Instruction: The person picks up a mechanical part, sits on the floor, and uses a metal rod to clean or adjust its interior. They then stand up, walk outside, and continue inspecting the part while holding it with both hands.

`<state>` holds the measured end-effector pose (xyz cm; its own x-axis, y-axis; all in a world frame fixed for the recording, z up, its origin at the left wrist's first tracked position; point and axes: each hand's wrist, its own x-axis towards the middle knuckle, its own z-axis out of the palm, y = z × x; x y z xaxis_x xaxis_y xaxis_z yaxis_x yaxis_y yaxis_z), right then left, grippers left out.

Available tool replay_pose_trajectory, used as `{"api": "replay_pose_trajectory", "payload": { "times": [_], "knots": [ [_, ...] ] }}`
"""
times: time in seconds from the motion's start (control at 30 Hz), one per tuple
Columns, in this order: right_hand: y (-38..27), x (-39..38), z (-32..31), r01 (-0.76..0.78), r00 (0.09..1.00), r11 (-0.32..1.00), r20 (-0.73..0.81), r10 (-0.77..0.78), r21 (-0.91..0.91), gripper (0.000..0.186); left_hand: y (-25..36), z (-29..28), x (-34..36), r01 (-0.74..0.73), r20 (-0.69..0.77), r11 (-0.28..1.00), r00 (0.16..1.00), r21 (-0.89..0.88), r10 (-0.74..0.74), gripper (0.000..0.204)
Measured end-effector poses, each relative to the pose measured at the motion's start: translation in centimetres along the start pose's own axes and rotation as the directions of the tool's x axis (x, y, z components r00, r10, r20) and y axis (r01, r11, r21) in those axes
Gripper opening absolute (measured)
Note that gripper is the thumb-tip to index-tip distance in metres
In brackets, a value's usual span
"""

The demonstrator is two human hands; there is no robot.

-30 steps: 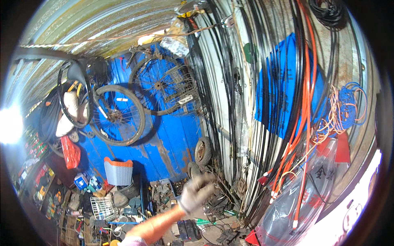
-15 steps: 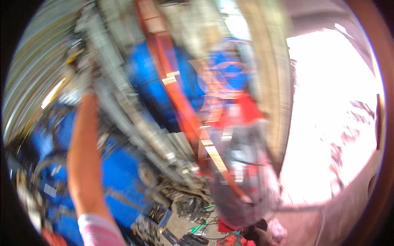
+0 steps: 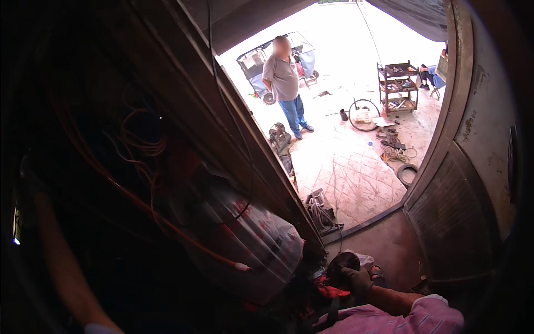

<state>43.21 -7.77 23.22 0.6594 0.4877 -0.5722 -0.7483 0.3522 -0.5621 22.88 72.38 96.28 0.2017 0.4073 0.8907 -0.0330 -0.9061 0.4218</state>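
Note:
My right hand (image 3: 360,281), in a dark glove, comes in at the lower right below a pink striped sleeve. Its fingers are closed on a dark round object (image 3: 340,269), whose exact kind is too dark to tell. Raised at the far left is my left arm, and the left hand (image 3: 32,175) is sunk in shadow with its fingers hidden. Between the arms stands a large bag of clear, printed plastic (image 3: 261,245). An orange strap-like hose (image 3: 183,239) with a pale end hangs across it.
A metal door frame (image 3: 261,150) slants beside the bag. Beyond the bright doorway a person (image 3: 283,83) stands near a three-wheeled vehicle (image 3: 250,72). A tiered tool rack (image 3: 399,86), a bicycle wheel rim (image 3: 364,115) and a tyre (image 3: 408,175) are outside. Cables (image 3: 321,216) lie by the threshold.
The view has swung right, from the blurred interior with blue barrels to the doorway. My left arm now lies farther left in shadow, and my right hand with the dark round object shows clearly.

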Motion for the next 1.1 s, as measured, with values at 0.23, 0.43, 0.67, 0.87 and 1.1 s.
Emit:
{"api": "replay_pose_trajectory", "payload": {
  "times": [0.23,0.43,0.67,0.87,1.1],
  "knots": [
    [-2.1,0.6,-5.4,-0.07,0.997,0.982,0.031,0.066,0.178,0.028,3.5,-1.0,-13.5,-0.112,0.0,0.843,0.991,0.526,0.132,0.072],
    [-8.8,2.5,-6.8,-0.217,0.974,0.92,0.134,0.183,0.325,0.026,8.9,-0.6,-43.2,-0.073,0.182,0.685,0.979,0.725,-0.089,0.078],
    [-19.6,9.9,-6.5,-0.464,0.845,0.868,0.383,0.375,0.175,0.032,27.2,21.1,-88.3,0.75,0.196,0.357,0.299,0.557,-0.934,0.04],
    [-28.6,12.5,-4.7,-0.197,0.887,0.957,0.377,0.267,-0.214,0.032,39.9,55.0,-80.7,0.884,0.49,0.446,0.454,-0.142,-0.744,0.04],
    [-33.5,16.4,-6.8,-0.142,0.93,0.966,0.304,0.204,-0.214,0.033,40.0,67.6,-77.3,0.846,0.541,0.516,0.499,-0.135,-0.677,0.033]
  ]
}}
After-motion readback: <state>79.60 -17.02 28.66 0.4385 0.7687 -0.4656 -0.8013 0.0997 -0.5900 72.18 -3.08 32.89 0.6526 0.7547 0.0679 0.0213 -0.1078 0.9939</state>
